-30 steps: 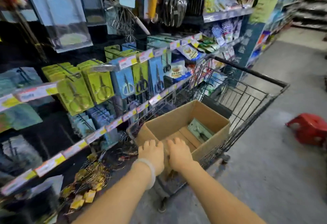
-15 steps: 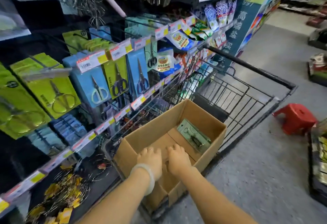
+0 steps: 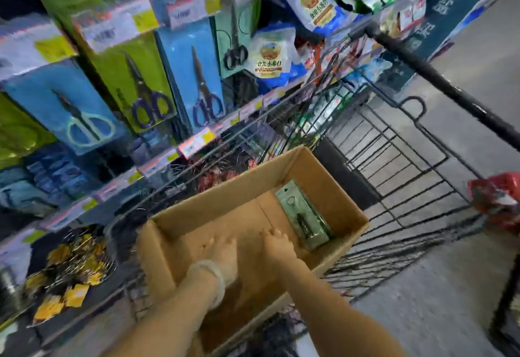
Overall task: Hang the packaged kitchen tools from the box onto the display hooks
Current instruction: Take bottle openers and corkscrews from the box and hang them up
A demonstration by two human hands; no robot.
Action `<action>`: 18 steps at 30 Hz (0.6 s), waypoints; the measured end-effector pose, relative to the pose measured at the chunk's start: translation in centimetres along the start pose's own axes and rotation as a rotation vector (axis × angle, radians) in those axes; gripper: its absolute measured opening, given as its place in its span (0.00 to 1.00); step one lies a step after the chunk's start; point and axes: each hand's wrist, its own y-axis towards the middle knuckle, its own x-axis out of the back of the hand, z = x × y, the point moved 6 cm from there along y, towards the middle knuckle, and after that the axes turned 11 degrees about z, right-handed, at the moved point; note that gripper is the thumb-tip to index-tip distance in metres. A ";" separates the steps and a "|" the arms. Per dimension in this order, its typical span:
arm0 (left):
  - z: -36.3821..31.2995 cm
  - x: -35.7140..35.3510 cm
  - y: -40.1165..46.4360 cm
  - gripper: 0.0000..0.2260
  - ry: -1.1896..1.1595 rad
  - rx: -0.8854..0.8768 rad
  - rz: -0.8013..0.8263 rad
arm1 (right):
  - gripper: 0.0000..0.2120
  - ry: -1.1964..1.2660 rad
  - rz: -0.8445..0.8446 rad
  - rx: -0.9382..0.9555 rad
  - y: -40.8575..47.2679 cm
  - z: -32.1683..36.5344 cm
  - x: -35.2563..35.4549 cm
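An open cardboard box [image 3: 318, 170] sits in a wire shopping cart [image 3: 416, 165]. One green packaged tool [image 3: 305, 216] lies flat at the box's right side. Both my hands reach down inside the box over its bare floor. My left hand [image 3: 222, 249], a pale bangle on its wrist, hovers near the middle with its fingers spread and holds nothing. My right hand [image 3: 277, 244] is just left of the green package, fingertips close to it; motion blur hides whether they touch. Packaged scissors [image 3: 197, 75] hang on display hooks to the upper left.
Price-tag rails [image 3: 197, 142] run along the shelving on the left, tight against the cart. Yellow-tagged wire goods [image 3: 73, 266] lie on a low shelf at bottom left. A red stool [image 3: 498, 199] stands on the grey aisle floor to the right.
Both hands have left the box's near edge and gone down inside it. The view has moved closer to the shelves and the box.
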 end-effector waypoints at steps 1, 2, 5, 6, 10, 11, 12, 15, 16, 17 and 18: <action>-0.6 -0.2 1.1 0.28 -0.035 0.012 0.023 | 0.22 -0.031 0.028 0.003 0.9 -1.2 0.5; -1.4 -0.4 2.2 0.28 -0.070 0.025 0.041 | 0.24 -0.057 0.056 0.008 1.8 -2.5 1.0; -4.0 -1.0 5.1 0.28 -0.146 0.039 0.077 | 0.27 -0.078 0.137 -0.028 4.9 -6.3 2.3; -4.8 -1.2 5.8 0.29 -0.177 0.041 0.083 | 0.26 -0.067 0.155 -0.052 5.9 -7.5 2.6; -6.0 -2.9 8.3 0.30 -0.292 0.077 0.138 | 0.25 0.064 0.200 -0.127 9.3 -11.6 2.7; -5.9 -3.4 8.8 0.29 -0.302 0.094 0.152 | 0.26 0.089 0.210 -0.148 10.0 -12.5 2.7; -5.8 -3.7 9.1 0.28 -0.308 0.119 0.159 | 0.28 0.106 0.222 -0.174 10.6 -13.5 2.6; -4.8 -4.9 9.7 0.29 -0.330 0.180 0.156 | 0.34 0.195 0.240 -0.262 12.5 -16.3 2.5; -4.5 -5.2 9.9 0.29 -0.325 0.193 0.156 | 0.36 0.230 0.235 -0.285 13.1 -17.0 2.5; -4.2 -5.5 10.2 0.30 -0.328 0.204 0.157 | 0.38 0.262 0.220 -0.307 13.7 -17.6 2.5; -4.0 -5.8 10.4 0.30 -0.342 0.212 0.155 | 0.39 0.295 0.202 -0.326 14.3 -18.1 2.5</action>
